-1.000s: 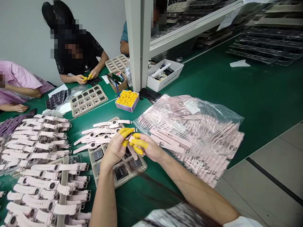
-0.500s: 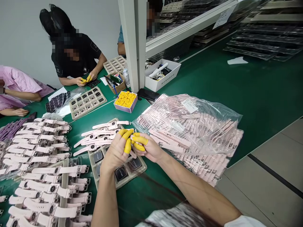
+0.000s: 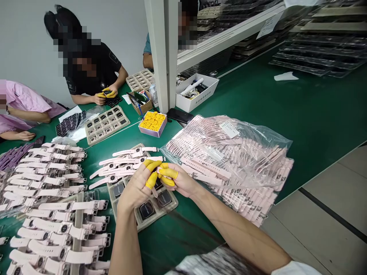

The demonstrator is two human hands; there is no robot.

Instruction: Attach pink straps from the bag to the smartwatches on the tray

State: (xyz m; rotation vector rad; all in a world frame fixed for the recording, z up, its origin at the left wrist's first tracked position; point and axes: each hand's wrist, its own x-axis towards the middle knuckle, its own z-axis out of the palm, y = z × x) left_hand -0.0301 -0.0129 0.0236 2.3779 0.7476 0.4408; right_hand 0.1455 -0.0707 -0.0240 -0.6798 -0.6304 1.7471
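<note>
My left hand (image 3: 137, 187) and my right hand (image 3: 181, 181) meet over a beige tray (image 3: 158, 217), with yellow finger cots on the fingertips. Both are closed in a pinch on a pink watch strap (image 3: 155, 192), whose end hangs below the left fingers. The fingers cover most of it, and I cannot make out whether a watch body is attached. Square dark watch faces (image 3: 147, 210) sit in the tray's compartments. Across its far part lie several watches with pink straps (image 3: 112, 178). To the right of my right hand is a clear bag of pink straps (image 3: 229, 156).
Rows of pink-strapped watches (image 3: 64, 228) fill the left side. Further back stand a box of yellow finger cots (image 3: 157, 133), a phone (image 3: 180, 115), a white box of tools (image 3: 186, 104) and a post (image 3: 163, 57). A co-worker in black (image 3: 94, 76) handles small dark pieces.
My hands have shifted slightly, the left one a little left and down, while both keep pinching the strap. The strap's hanging end has moved left. The co-worker's hands have lifted a dark piece.
</note>
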